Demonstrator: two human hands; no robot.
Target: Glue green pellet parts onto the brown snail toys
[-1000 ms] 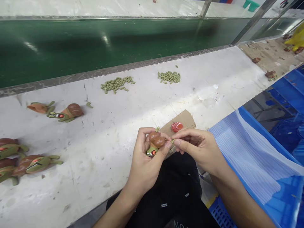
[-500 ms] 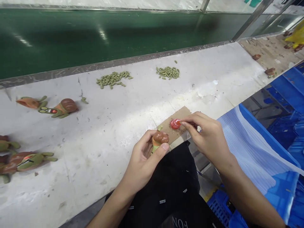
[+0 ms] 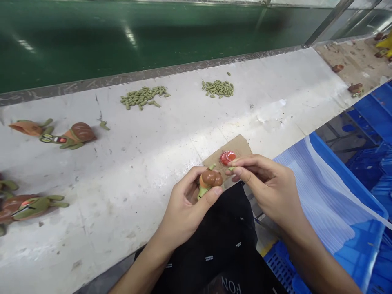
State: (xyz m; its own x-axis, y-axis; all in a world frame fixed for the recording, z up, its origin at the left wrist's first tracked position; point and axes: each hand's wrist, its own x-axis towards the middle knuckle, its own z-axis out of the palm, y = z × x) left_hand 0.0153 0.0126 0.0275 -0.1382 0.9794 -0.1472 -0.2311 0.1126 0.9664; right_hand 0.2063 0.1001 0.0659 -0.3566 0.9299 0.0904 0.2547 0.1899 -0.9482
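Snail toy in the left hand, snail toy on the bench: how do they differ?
The held snail toy sits in the left hand, while the lying snail toy rests on the white bench. Its face is hidden; the lying toy's eyes show. Both have brown shells and green bodies.

The toy snail (image 3: 210,179) has a glossy brown shell and green body. At its one o'clock, a red disc (image 3: 228,157) sits on tan cardboard (image 3: 241,146). Olive-green pegs (image 3: 217,88) lie at twelve o'clock, a blue crate (image 3: 337,167) at three.

White workbench (image 3: 92,212) under left hand (image 3: 183,208), green conveyor belt (image 3: 122,41) beyond it, blue crate (image 3: 339,171) right of right hand (image 3: 272,188).
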